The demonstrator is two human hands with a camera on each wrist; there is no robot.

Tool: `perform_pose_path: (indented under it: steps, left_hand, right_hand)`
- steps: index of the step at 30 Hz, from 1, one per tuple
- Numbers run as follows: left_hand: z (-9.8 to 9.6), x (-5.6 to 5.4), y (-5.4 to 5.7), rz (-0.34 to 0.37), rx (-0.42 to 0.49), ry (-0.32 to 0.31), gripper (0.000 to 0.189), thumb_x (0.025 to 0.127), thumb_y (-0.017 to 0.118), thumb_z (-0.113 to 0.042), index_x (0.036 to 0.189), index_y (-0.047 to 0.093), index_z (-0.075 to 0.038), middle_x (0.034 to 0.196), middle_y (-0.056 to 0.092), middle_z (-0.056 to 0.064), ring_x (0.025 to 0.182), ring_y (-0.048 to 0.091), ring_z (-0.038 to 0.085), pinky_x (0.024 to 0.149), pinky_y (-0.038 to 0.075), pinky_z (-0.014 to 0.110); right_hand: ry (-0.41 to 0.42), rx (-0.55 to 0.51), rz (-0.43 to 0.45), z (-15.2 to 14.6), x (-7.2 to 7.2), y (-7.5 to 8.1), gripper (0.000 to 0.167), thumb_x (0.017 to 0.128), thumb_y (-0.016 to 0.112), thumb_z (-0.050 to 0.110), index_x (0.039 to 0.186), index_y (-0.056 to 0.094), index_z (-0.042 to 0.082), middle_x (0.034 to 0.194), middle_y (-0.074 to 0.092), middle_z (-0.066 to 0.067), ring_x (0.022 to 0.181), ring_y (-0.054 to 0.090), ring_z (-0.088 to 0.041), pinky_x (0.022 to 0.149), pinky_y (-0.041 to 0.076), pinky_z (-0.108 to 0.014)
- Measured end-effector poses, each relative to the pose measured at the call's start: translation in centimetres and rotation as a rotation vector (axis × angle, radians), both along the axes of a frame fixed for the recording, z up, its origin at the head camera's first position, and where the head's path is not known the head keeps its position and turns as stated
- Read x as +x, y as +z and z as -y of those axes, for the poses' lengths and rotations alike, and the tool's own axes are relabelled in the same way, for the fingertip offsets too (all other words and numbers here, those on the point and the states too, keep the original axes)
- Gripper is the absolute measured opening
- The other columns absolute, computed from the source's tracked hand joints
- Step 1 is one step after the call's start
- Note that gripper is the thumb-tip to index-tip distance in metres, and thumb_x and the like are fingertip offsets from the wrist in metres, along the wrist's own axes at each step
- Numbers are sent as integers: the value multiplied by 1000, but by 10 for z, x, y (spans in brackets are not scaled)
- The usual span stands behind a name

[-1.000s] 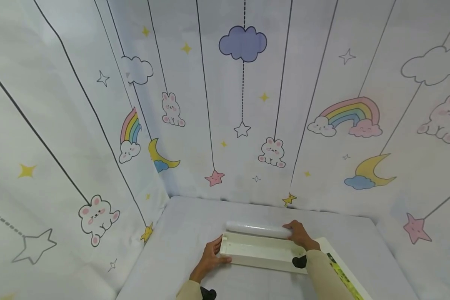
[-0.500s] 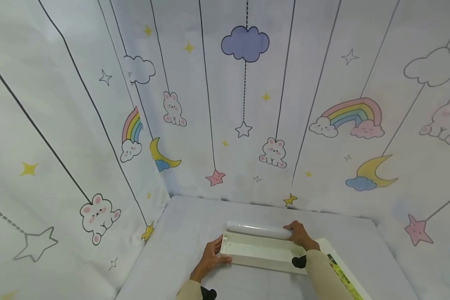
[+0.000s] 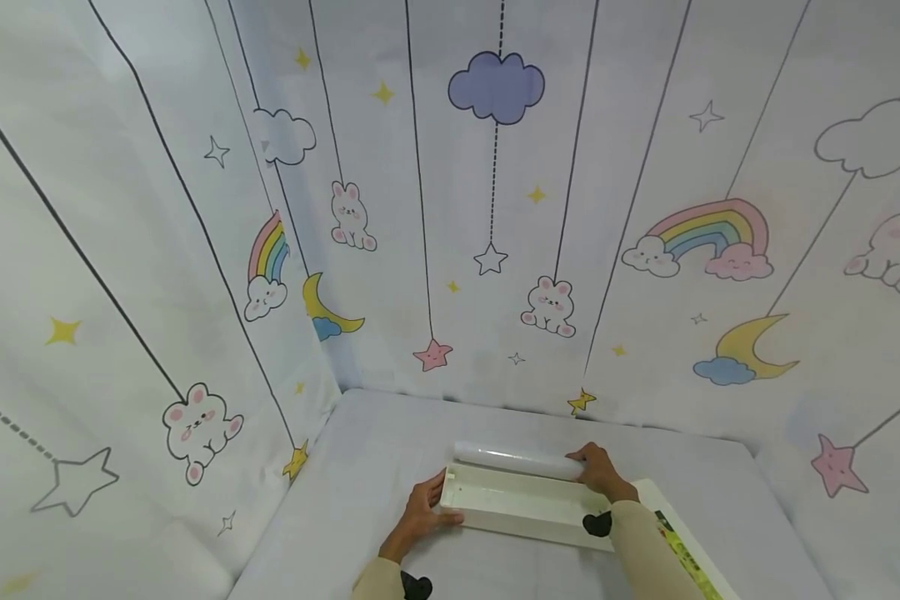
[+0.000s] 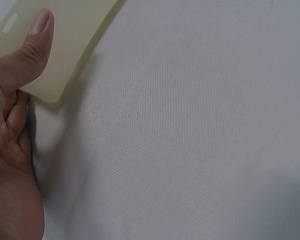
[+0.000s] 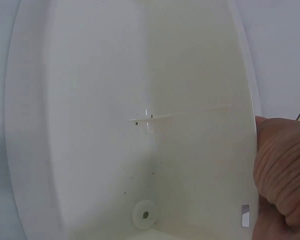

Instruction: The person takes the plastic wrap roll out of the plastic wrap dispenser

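A long cream plastic box with an open top lies across the table; the right wrist view looks down into its bare inside. My left hand grips its left end, the thumb along the near wall and the other fingers round the end. Just behind the box, lying along its far wall, is a white, shiny roll of plastic wrap. My right hand reaches over the box and holds the roll's right end. In the right wrist view the same hand is right at the box's far wall.
A long cream lid with a yellow-green label lies slanted at the right, partly under my right sleeve. White table cloth surrounds these things. White curtains printed with bunnies, stars and rainbows stand behind and at the sides.
The head view has shifted slightly. Both hands, the box and the roll stay in place.
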State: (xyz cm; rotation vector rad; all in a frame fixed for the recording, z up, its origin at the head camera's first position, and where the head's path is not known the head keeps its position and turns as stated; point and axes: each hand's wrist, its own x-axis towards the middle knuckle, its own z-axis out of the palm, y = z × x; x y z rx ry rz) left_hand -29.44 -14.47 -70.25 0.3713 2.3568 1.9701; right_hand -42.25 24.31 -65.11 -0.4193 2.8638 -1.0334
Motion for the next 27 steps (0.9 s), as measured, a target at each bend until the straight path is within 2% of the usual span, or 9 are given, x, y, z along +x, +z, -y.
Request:
perform_pose_path:
  steps: [2, 4, 6, 11, 14, 19, 21, 25, 27]
  left_hand:
    - [-1, 1, 3, 2, 9, -4, 109, 86, 96, -17, 166, 28, 12, 170, 38, 32, 157, 41, 52, 130, 42, 46]
    - [-2, 1, 2, -15, 3, -6, 108, 87, 95, -17, 166, 28, 13, 169, 37, 35, 156, 41, 54, 130, 43, 46]
    - [-3, 2, 3, -46, -8, -11, 106, 87, 95, -14, 164, 28, 17, 166, 37, 39, 154, 41, 57, 128, 42, 53]
    - [-4, -1, 1, -14, -25, 7, 108, 86, 96, -18, 165, 29, 13, 169, 39, 33, 157, 42, 50, 129, 45, 31]
    - [-5, 0, 1, -31, -38, 10, 107, 86, 96, -17, 164, 31, 14, 167, 40, 34, 156, 43, 51, 128, 46, 33]
    - [-7, 0, 2, -72, -47, -4, 106, 86, 96, -17, 162, 31, 18, 165, 40, 39, 154, 43, 55, 128, 44, 48]
    - [-8, -2, 0, -62, -53, -3, 108, 86, 96, -21, 164, 31, 15, 166, 41, 35, 155, 44, 52, 129, 45, 44]
    - [-8, -6, -6, -47, -88, 13, 110, 84, 98, -29, 165, 34, 10, 167, 45, 28, 156, 49, 42, 126, 47, 26]
    - [-8, -7, -6, -40, -89, 19, 111, 83, 98, -29, 165, 35, 9, 167, 45, 29, 155, 49, 42, 125, 48, 26]
  right_hand:
    - [-2, 4, 7, -3, -3, -6, 46, 75, 88, -15, 120, 77, -13, 109, 66, -26, 107, 64, -45, 105, 57, -65]
    - [2, 9, -2, -6, -6, -10, 45, 76, 88, -14, 119, 78, -12, 110, 67, -25, 108, 64, -46, 104, 57, -65]
    - [-1, 10, -9, -7, -7, -13, 44, 76, 87, -13, 119, 78, -11, 110, 68, -24, 109, 64, -46, 104, 57, -66]
    - [10, 22, -27, -8, -3, -6, 43, 76, 87, -10, 119, 79, -10, 111, 69, -24, 109, 65, -48, 104, 58, -64]
    - [12, 34, -33, -7, 1, -1, 46, 75, 88, -8, 120, 78, -10, 111, 69, -25, 109, 65, -48, 103, 58, -64]
    - [21, 72, -50, -10, 5, 7, 51, 73, 90, -5, 122, 77, -10, 112, 71, -26, 109, 66, -48, 102, 59, -62]
    - [29, 93, -63, -12, 6, 9, 52, 74, 91, -2, 124, 77, -10, 113, 71, -27, 109, 66, -48, 102, 59, -61]
    - [42, 114, -56, -14, 8, 12, 53, 78, 92, 4, 126, 75, -11, 116, 71, -29, 113, 65, -52, 104, 56, -66]
    - [60, 125, -61, -15, 9, 14, 55, 82, 93, 12, 128, 74, -11, 118, 71, -30, 113, 65, -53, 104, 55, -67]
